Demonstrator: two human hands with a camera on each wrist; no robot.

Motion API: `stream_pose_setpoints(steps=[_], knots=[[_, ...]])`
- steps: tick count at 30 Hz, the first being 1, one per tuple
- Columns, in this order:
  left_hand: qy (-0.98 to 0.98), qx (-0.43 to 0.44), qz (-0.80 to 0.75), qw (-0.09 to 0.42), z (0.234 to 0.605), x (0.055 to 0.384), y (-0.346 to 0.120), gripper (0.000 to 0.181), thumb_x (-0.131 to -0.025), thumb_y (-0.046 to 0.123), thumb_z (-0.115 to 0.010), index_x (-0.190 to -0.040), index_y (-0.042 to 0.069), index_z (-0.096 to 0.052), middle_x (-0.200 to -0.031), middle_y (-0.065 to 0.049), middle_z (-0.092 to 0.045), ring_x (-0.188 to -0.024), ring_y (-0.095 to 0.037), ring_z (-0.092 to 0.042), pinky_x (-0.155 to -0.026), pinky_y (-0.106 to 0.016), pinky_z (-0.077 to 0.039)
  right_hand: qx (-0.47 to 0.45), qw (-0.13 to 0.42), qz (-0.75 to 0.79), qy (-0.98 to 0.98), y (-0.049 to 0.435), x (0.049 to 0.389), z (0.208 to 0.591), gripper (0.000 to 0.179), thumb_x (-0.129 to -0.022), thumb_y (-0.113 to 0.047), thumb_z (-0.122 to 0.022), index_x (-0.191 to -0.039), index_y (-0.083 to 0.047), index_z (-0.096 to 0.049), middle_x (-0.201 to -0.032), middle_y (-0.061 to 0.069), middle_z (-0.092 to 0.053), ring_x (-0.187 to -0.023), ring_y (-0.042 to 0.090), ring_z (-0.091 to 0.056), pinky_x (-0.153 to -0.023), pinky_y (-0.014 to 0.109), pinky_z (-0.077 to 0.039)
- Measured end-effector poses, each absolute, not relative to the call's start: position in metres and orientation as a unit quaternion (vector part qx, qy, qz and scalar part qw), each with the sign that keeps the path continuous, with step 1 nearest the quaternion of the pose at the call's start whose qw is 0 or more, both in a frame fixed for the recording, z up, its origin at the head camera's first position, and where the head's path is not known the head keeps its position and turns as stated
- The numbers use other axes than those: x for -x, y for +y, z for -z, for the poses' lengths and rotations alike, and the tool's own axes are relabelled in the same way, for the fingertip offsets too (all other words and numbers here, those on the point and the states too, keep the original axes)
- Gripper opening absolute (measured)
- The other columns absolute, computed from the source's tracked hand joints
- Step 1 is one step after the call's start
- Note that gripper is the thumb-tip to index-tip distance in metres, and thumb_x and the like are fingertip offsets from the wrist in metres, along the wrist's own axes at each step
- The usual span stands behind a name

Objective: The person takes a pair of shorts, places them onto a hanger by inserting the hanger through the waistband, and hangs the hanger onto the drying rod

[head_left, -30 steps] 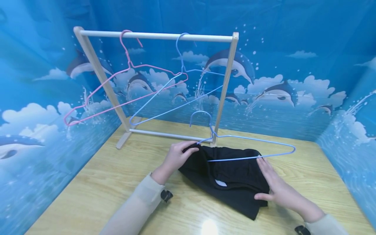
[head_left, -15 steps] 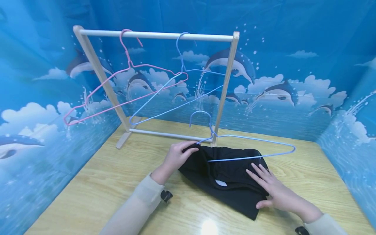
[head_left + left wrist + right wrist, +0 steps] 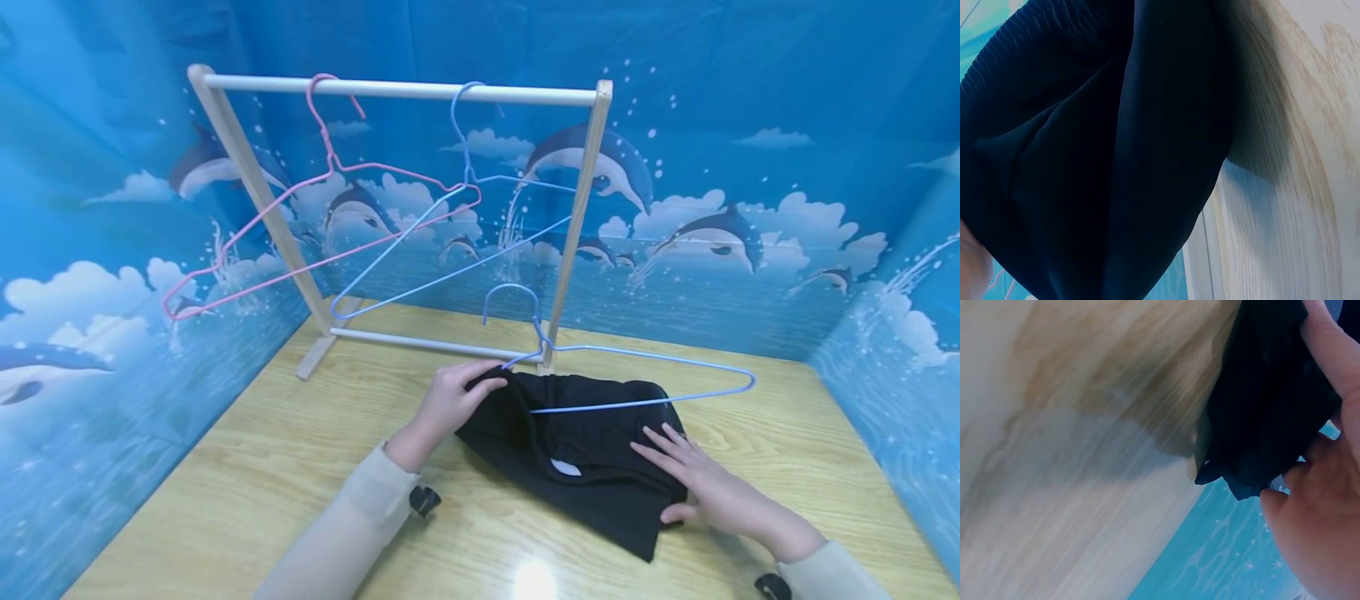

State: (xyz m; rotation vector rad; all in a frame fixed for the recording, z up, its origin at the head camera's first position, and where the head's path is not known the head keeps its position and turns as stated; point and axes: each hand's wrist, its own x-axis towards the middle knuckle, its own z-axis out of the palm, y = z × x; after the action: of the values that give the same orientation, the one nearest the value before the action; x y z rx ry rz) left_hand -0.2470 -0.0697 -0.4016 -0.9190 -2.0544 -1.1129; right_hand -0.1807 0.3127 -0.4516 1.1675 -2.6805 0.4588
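Observation:
A black garment [image 3: 600, 492] with a gathered waistband and a small white label lies bunched on the table, its opening facing up. One end of a blue wire hanger [image 3: 652, 354] runs into that opening; the hook and other end stick out. My left hand [image 3: 457, 396] pinches the cloth's upper left edge between thumb and fingers, right by the hanger's arm. My right hand [image 3: 712, 492] rests on the garment's right side with fingers spread and fairly straight. The right wrist view has the thumb against the dark cloth [image 3: 1266, 406]. In the left wrist view, the garment [image 3: 1085, 156] fills most of the picture.
Behind stands a wooden rack [image 3: 588, 167] with a white top rail [image 3: 405, 89]. A pink hanger [image 3: 277, 204] and a second blue hanger [image 3: 405, 233] hang from it. Dolphin-printed backdrops [image 3: 750, 167] enclose the wooden table [image 3: 795, 433] at back and sides.
My right hand has come down off the garment's upper right corner, near the hanger's bar, to its lower right side, fingers spreading. The left hand and the hanger stay where they were.

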Motion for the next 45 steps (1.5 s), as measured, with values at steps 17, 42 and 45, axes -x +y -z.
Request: stream_pose_setpoints(steps=[17,42,45], knots=[[-0.783,0.348,0.414,0.308,0.403,0.247,-0.071,0.023,-0.080,0.006,-0.075,-0.102,0.000,-0.073,-0.097,-0.013,-0.075,-0.091,-0.025,-0.072,-0.081,-0.030,-0.058,-0.395,0.039,-0.119,-0.910,0.319,0.187,0.447,0.088,-0.064,-0.003,-0.083,-0.143,-0.009,-0.045,-0.144,0.017,-0.048,-0.144,0.007,-0.020,-0.079,0.039,-0.055],[-0.792,0.338,0.405,0.308,0.403,0.247,-0.071,0.022,-0.080,0.007,-0.075,-0.101,0.000,-0.074,-0.096,-0.014,-0.075,-0.090,-0.026,-0.072,-0.079,-0.033,-0.059,-0.305,0.070,-0.132,-0.940,0.322,0.191,0.436,0.047,-0.072,0.005,-0.076,-0.117,-0.006,-0.066,-0.111,0.013,-0.069,-0.101,0.036,-0.065,-0.082,0.047,-0.055],[-0.789,0.341,0.407,0.309,0.404,0.247,-0.072,0.022,-0.081,0.006,-0.074,-0.101,0.000,-0.074,-0.097,-0.014,-0.074,-0.091,-0.026,-0.072,-0.080,-0.032,-0.058,-0.300,0.115,-0.147,-0.936,0.327,0.194,0.441,0.042,-0.070,0.004,-0.078,-0.109,-0.008,-0.069,-0.103,0.008,-0.072,-0.094,0.030,-0.068,-0.078,0.043,-0.057]])
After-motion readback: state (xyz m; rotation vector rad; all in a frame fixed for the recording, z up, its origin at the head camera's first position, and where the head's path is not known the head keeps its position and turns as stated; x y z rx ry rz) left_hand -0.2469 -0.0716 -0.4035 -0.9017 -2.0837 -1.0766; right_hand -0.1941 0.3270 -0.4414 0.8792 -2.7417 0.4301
